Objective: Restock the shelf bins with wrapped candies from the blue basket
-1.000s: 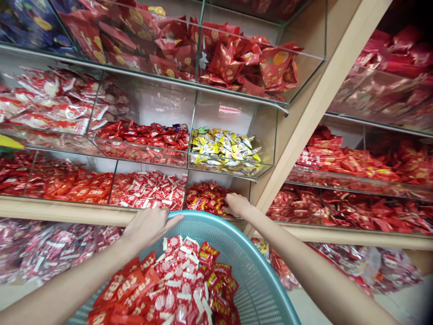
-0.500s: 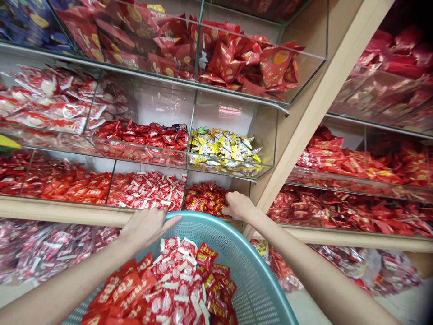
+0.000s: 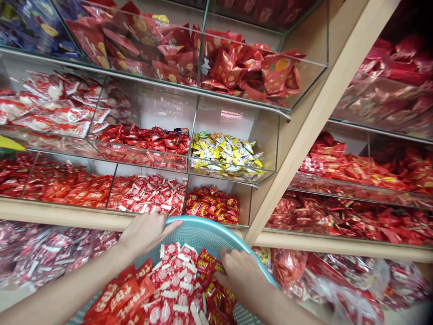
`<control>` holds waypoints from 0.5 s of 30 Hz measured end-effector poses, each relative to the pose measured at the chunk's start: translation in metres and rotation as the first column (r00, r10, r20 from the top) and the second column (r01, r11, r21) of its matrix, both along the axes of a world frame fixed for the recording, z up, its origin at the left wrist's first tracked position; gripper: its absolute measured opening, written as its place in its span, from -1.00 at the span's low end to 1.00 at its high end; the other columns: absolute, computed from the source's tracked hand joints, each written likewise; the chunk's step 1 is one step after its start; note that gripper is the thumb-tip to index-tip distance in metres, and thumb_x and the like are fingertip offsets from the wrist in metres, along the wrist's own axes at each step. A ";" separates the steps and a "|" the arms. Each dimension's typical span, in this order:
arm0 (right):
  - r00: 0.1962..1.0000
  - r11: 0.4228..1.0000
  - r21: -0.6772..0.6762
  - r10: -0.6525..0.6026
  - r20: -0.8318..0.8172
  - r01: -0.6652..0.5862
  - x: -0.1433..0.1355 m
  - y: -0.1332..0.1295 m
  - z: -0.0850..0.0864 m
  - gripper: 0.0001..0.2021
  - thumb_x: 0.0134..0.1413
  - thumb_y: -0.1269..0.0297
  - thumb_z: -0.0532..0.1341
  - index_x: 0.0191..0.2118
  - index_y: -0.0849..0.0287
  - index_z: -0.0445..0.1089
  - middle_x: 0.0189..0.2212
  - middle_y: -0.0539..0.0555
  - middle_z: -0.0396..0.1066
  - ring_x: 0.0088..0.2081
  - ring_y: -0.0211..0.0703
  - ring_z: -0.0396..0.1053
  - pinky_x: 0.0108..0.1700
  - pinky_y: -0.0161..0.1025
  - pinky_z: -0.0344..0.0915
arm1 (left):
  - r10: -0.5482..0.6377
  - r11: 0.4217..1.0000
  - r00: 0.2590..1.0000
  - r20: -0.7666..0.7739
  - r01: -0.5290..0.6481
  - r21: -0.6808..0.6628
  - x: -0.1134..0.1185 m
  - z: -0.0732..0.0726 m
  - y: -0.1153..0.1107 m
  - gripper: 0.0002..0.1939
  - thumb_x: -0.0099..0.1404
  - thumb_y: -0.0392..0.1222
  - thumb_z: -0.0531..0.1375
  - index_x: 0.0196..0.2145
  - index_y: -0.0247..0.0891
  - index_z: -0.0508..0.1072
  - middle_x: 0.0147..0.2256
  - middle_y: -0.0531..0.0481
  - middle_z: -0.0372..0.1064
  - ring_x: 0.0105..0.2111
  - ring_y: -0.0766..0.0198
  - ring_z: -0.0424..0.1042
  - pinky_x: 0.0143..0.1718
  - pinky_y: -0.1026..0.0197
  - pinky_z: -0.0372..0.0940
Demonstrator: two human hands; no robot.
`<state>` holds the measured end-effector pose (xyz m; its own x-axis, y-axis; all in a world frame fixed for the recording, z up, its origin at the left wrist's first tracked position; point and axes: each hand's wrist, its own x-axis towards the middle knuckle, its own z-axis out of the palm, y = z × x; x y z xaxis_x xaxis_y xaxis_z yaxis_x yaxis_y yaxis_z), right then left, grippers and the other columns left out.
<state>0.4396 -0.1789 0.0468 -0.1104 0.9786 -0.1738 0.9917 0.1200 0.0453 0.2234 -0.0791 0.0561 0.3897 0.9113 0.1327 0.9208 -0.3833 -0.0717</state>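
My left hand is closed over the far rim of a teal plastic basket. Inside the basket, my right hand hovers low over red-and-yellow wrapped candies, its thumb and forefinger apart; the other fingers are hidden. Beside those candies lie red-and-white wrapped ones, and orange-red packets fill the left part. Just beyond the rim is a shelf bin with the same red-and-yellow candies.
Shelves with clear bin walls rise ahead. A wooden post slants between two shelf sections. Yellow-and-white candies sit one level up, with large red packets above. Bagged sweets lie below the shelf on the right.
My right hand has come back from the red-and-yellow candy bin into the basket. My left hand stays on the rim. The view has shifted slightly.
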 end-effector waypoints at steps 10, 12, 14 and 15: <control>0.949 0.943 0.295 0.226 -0.221 -0.155 0.034 0.082 0.036 -0.84 0.16 0.29 0.09 -0.18 0.16 0.35 -0.27 0.09 0.42 -0.22 -0.12 0.39 -0.29 -0.28 0.17 | 0.006 1.000 1.000 -0.006 -0.006 0.006 0.001 -0.001 0.002 -0.23 0.27 0.27 -0.32 -0.39 -0.35 0.47 -0.43 -0.31 0.47 -0.37 -0.16 0.48 -0.34 -0.08 0.30; 0.934 0.927 0.295 0.297 -0.201 -0.231 0.036 0.107 0.028 -0.81 0.11 0.36 0.12 -0.14 0.16 0.35 -0.18 0.11 0.38 -0.17 -0.13 0.38 -0.23 -0.28 0.18 | 0.006 1.000 1.000 0.003 -0.006 0.003 0.000 -0.002 0.002 -0.23 0.27 0.27 -0.32 -0.38 -0.35 0.47 -0.44 -0.31 0.47 -0.37 -0.14 0.48 -0.34 -0.07 0.30; 0.923 0.922 0.263 0.336 -0.185 -0.283 0.034 0.125 0.018 -0.73 0.06 0.41 0.14 -0.07 0.16 0.33 -0.12 0.13 0.34 -0.15 -0.12 0.36 -0.18 -0.28 0.19 | 0.010 1.000 1.000 0.013 -0.010 -0.001 -0.002 -0.002 0.002 -0.23 0.26 0.28 -0.32 -0.38 -0.34 0.47 -0.46 -0.29 0.47 -0.38 -0.13 0.48 -0.35 -0.04 0.30; 0.919 0.920 0.247 0.351 -0.180 -0.303 0.032 0.132 0.013 -0.68 0.04 0.43 0.15 -0.04 0.16 0.32 -0.10 0.14 0.32 -0.13 -0.12 0.35 -0.16 -0.27 0.19 | 0.012 1.000 1.000 0.018 -0.012 0.001 -0.002 -0.003 0.002 -0.23 0.26 0.28 -0.32 -0.38 -0.34 0.47 -0.47 -0.29 0.47 -0.38 -0.12 0.48 -0.36 -0.03 0.29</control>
